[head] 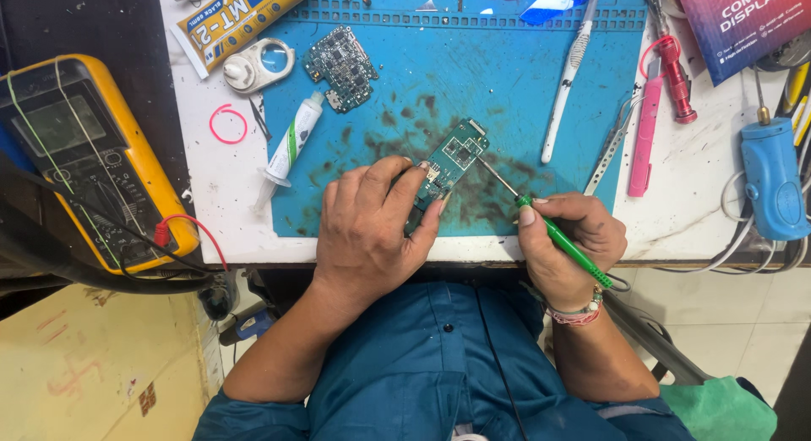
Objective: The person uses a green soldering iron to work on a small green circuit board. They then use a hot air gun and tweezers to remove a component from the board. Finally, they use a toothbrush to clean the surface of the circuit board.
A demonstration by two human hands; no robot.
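the left hand (367, 225) is pinching a small green circuit board (452, 160) between thumb and fingertips, its lower end lying inside the grip and its upper end sticking out toward the middle of the blue work mat (524, 78). the right hand (570, 242) is closing around a green-handled screwdriver (562, 241), whose thin metal tip is touching the board's right edge. both hands are working at the near edge of the mat. a second circuit board (341, 67) is lying near the mat's far left corner, with a white syringe tube (291, 141) just beside it on the mat's left edge. a yellow multimeter (80, 158) is sitting off the tabletop's left edge. a white toothbrush (570, 69) is lying toward the far right
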